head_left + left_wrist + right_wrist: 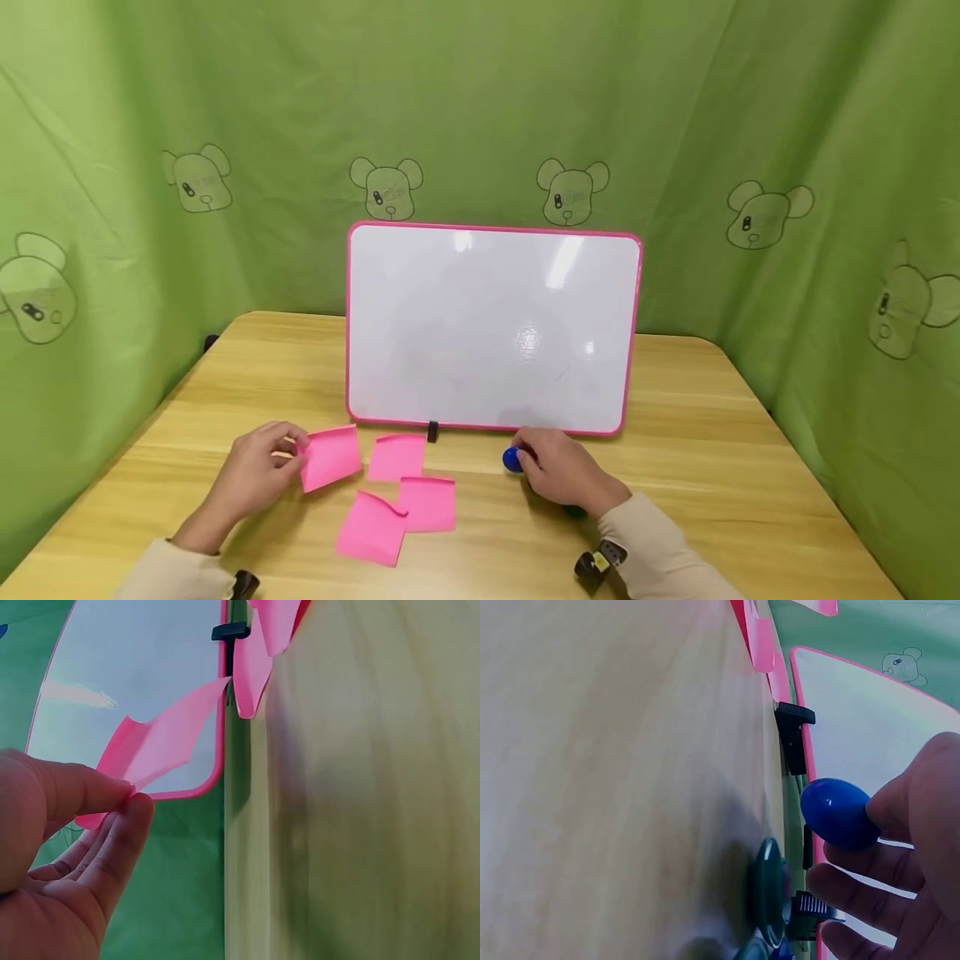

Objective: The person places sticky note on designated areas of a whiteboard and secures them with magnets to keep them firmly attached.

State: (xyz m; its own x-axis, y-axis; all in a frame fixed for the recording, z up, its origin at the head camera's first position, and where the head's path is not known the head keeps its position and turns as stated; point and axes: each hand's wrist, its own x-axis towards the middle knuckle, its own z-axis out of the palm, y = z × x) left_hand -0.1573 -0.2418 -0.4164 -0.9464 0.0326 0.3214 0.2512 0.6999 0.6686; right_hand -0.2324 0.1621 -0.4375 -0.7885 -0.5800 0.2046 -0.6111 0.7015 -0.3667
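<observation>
Between the thumb and fingers of my left hand (pixel 257 472) is a pink sticky note (pixel 332 458), pinched at its left edge and lifted off the table. The left wrist view shows that note (pixel 161 742) bending away from the fingertips. My right hand (pixel 567 472) holds a glossy blue round magnet (pixel 512 460) in front of the whiteboard's lower edge; in the right wrist view the magnet (pixel 838 814) is above the tabletop. Three more pink notes lie near the left hand: one at the back (pixel 397 457), one on the right (pixel 428 504), one in front (pixel 372 528).
A pink-framed whiteboard (pixel 487 325) stands upright on the wooden table (pixel 712 500), with a black clip-like foot (pixel 432 431) at its bottom edge. Green round magnets (pixel 767 892) lie below the right hand. Green curtains (pixel 480 83) enclose the table's back and sides.
</observation>
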